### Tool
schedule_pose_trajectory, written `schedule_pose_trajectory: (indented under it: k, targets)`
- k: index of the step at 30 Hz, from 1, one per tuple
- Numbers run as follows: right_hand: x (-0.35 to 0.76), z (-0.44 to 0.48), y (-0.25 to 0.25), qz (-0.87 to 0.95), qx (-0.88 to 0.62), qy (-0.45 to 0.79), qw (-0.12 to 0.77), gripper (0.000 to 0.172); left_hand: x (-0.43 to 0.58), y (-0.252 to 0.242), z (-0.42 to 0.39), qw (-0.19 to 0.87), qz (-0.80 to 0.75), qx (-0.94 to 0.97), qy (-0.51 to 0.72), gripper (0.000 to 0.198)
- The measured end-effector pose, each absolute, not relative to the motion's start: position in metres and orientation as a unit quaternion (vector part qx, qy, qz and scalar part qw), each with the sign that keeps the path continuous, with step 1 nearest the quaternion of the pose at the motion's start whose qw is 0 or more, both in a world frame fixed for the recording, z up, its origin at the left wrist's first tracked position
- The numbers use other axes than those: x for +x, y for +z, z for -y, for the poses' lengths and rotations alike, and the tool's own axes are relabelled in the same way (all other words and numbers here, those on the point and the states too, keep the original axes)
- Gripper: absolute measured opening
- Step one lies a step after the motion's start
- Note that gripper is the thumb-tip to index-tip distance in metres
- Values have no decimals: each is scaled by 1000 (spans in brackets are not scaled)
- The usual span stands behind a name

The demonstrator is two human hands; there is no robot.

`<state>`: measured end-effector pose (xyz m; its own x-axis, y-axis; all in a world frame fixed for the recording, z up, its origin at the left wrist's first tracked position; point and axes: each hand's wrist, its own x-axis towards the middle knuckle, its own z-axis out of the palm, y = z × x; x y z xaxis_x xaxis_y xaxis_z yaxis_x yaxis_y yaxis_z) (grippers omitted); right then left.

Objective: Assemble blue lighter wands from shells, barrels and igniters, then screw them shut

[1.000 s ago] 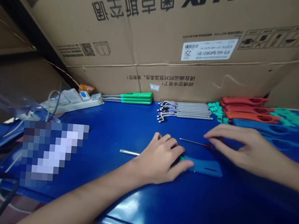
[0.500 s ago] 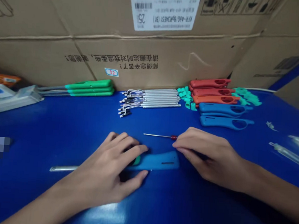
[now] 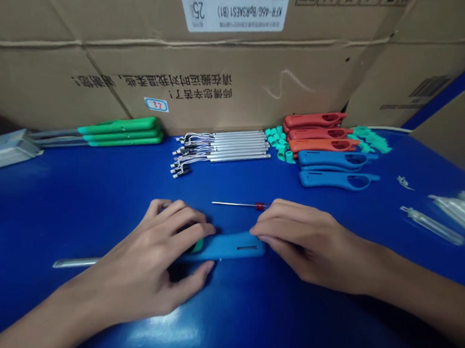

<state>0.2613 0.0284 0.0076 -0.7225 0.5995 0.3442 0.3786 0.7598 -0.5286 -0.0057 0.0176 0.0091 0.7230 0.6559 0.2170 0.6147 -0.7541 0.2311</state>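
Observation:
My left hand (image 3: 156,264) lies on the blue table (image 3: 244,325), with thumb and fingers closed round the left end of a blue plastic handle (image 3: 227,246) that has a green ring at that end. A metal rod (image 3: 74,262) sticks out to the left from under this hand. My right hand (image 3: 303,241) rests at the handle's right end, fingertips touching it, fingers curled together. A thin pin with a red tip (image 3: 238,204) lies just behind the handle, beside the right fingers.
Along the back stand cardboard boxes (image 3: 225,61). In front of them lie green-handled tools (image 3: 119,130), a bundle of metal rods with wires (image 3: 222,147), teal rings (image 3: 277,140), red handles (image 3: 316,129) and blue handles (image 3: 335,168). Clear plastic pieces (image 3: 433,224) lie at right.
The view has swung right and down. My right hand has slid left from the red-tipped pin onto the blue handle's right end. My left hand keeps its hold.

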Motion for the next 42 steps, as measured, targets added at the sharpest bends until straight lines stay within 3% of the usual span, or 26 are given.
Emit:
schedule_pose_trajectory:
  k: [5, 16, 42]
  targets:
    - [262, -29, 7, 912, -283, 178, 238, 15, -6, 11, -17, 81, -344, 926, 132, 27]
    - [260, -28, 8, 932, -289, 145, 164, 22, -6, 10, -17, 81, -343, 925, 145, 28]
    - [257, -28, 5, 930, -277, 151, 188, 20, -7, 10, -16, 102, -335, 926, 143, 29]
